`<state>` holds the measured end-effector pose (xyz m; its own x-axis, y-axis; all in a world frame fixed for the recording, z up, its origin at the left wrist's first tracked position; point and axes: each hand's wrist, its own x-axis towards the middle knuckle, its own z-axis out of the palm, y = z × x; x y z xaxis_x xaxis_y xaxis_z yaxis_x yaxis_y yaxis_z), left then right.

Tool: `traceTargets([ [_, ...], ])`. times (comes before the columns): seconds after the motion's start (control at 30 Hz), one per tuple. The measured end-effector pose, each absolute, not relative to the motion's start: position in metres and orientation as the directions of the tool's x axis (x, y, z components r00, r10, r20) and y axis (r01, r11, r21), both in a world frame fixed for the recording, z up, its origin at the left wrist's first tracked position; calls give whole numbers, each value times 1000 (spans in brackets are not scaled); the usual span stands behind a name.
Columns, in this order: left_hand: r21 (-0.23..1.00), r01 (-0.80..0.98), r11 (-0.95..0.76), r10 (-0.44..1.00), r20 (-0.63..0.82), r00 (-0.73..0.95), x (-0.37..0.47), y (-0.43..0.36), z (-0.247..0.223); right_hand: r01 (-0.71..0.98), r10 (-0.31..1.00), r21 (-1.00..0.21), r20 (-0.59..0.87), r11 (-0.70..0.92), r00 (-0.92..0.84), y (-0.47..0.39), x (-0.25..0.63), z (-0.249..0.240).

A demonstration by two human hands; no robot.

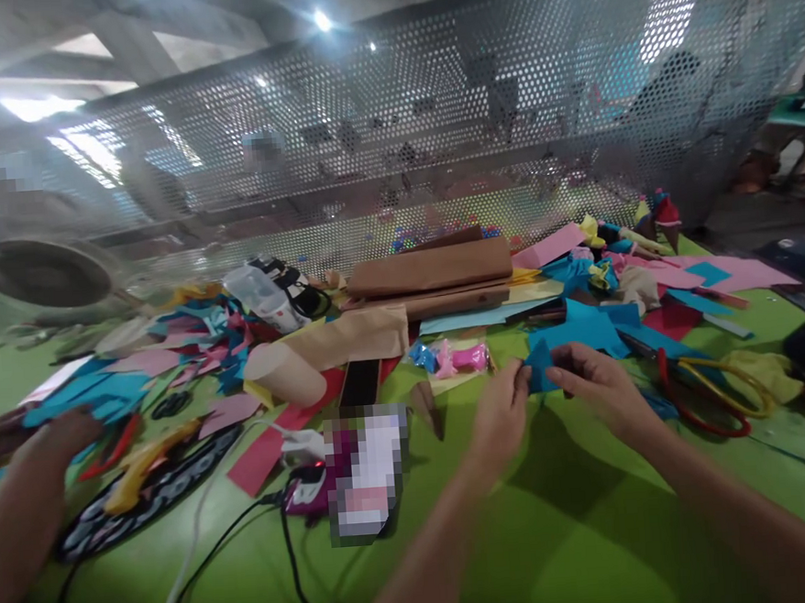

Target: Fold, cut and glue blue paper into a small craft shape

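Grey perforated metal screen (365, 157) spans the upper frame behind a bright green tabletop (572, 556) strewn with coloured paper. Right of centre, a small folded piece of blue paper (540, 367) is held up above the green surface, between the person's two bare hands. Thumb and fingers of the left hand (500, 414) are pinched together on its left side; the fingertips of the right hand (598, 384) meet its right edge, though I cannot tell whether they are closed on it. Just left of the left hand stands a small brown paper cone (425, 408), with shiny pink and blue wrapped bundles (451, 358) above it. Larger cut sheets of blue paper (594, 328) lie behind the right hand, and scissors with a red handle (671, 402) rest at lower right. Rolled brown paper (434, 267) lies at centre, beyond a dark-screened phone (361, 384). At lower left, a yellow glue gun (139, 471) lies on a dark patterned oval object (174, 497), near another person's hand (74, 435) at the left edge.
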<state>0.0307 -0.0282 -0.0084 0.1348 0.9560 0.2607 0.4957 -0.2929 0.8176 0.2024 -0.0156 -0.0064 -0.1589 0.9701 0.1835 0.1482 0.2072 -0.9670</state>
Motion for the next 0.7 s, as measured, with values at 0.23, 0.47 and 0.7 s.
traceTargets([
  [0.23,911,347,-224,970,243,-11,40,-34,-15,275,948,-912,259,303,-184,-26,199,-4],
  [0.47,951,261,-165,975,198,-104,47,-40,-16,360,935,-864,307,352,-177,-31,199,-1],
  [0.7,989,136,-53,989,71,-126,45,-37,-17,411,908,-810,366,418,-201,-28,198,-4],
])
